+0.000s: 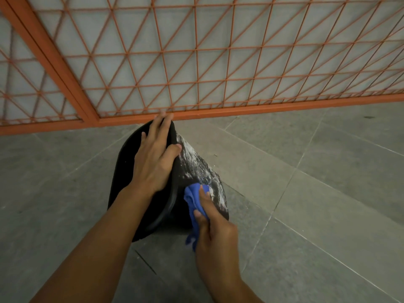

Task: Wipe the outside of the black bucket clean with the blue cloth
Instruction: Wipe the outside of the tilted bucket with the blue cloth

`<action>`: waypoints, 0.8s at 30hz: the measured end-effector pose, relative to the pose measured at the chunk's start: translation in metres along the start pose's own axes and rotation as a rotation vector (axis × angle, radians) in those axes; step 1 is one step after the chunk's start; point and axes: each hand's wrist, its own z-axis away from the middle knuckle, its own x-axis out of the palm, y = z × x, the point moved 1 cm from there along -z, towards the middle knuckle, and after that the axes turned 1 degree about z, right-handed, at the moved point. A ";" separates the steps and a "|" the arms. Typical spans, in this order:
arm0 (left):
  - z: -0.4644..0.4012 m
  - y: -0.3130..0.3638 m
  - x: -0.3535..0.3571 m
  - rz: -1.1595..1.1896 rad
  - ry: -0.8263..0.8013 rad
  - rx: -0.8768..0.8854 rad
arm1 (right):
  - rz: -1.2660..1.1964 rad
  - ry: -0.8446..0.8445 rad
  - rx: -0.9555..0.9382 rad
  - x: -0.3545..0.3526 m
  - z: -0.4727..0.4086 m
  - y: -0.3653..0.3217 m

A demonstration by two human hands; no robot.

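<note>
While lying tipped on the grey tiled floor (pixel 306 193) under the left hand (pixel 153 165), being steadied: black bucket (pixel 124 182), fingers spread flat over its rim, gripping nothing closed. Just right of that hand, pressing against the white-smeared outer wall: blue cloth (pixel 193 197), being pinched closed in the right hand (pixel 216 232). Beyond the fingertips, standing close: orange mesh fence (pixel 218 62).

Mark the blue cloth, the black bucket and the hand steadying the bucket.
blue cloth (pixel 193 196): head view, bunched upper fold pressed to the bucket wall.
black bucket (pixel 197 165): head view, white-smeared outer wall.
left hand (pixel 156 157): head view, back of the hand, resting on the bucket.
</note>
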 end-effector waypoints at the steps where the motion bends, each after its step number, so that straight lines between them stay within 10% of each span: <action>1: 0.000 -0.001 -0.001 0.001 0.002 -0.008 | 0.014 -0.012 -0.017 -0.001 0.000 -0.003; 24: -0.005 -0.001 0.001 0.034 0.061 -0.031 | 0.126 0.023 0.078 -0.010 -0.014 0.026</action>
